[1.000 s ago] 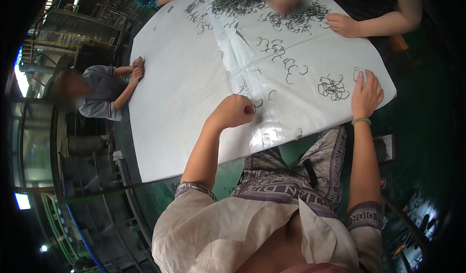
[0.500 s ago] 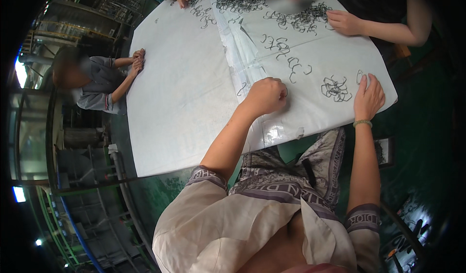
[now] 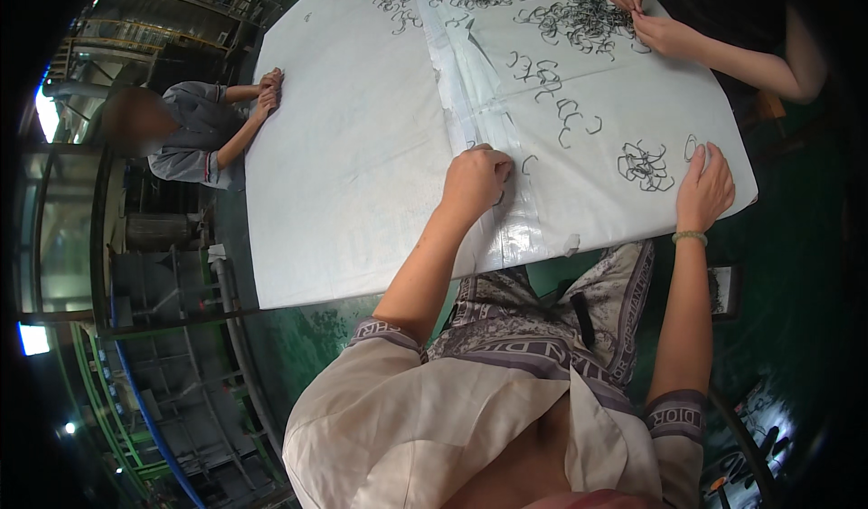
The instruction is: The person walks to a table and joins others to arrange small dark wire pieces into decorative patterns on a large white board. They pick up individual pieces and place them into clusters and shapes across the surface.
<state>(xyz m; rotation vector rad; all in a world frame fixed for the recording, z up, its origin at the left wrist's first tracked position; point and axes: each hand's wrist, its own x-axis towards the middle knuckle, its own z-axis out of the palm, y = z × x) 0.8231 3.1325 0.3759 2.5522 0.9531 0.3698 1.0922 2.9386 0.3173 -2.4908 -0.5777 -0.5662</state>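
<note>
Hooks of dark, curved wire [image 3: 646, 167] lie clustered on the white, sheet-covered table [image 3: 353, 165] beside the flattened right hand [image 3: 707, 188] — the left hand [image 3: 477, 179] curls narrow, though whether around a hook I cannot tell.

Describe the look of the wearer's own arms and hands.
The left hand and right hand are both ungloved. A narrow, pale green, round bracelet, possibly beaded, circles the right wrist. The short, loose, off-white fabric sleeves end above the forearms in greyish-purple cuff bands with pale lettering.
</note>
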